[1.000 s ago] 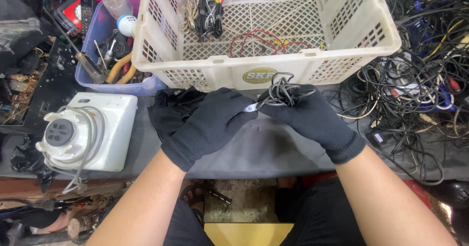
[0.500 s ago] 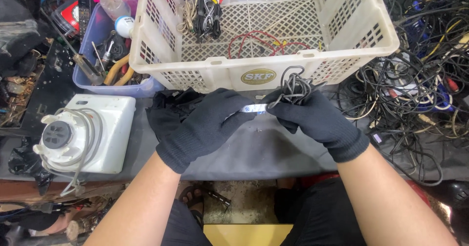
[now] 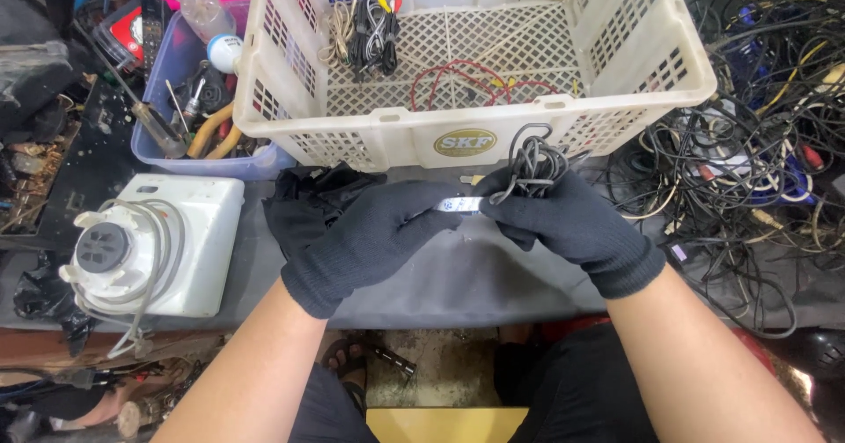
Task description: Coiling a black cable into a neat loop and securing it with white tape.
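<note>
Hands [image 3: 475,227] have risen slightly toward basket [image 3: 387,131], fingers still pinching coiled cable [image 3: 535,163].

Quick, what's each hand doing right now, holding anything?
Left hand: closed, fingertips pinching the end of the white tie strip.
Right hand: closed, holding the coiled dark cable bundle and the strip's other end.

gloved hands [image 3: 370,241]: 2 | basket [image 3: 475,135]: 1 | camera [image 3: 167,241]: 1 | cable bundle [image 3: 537,157]: 1
</note>
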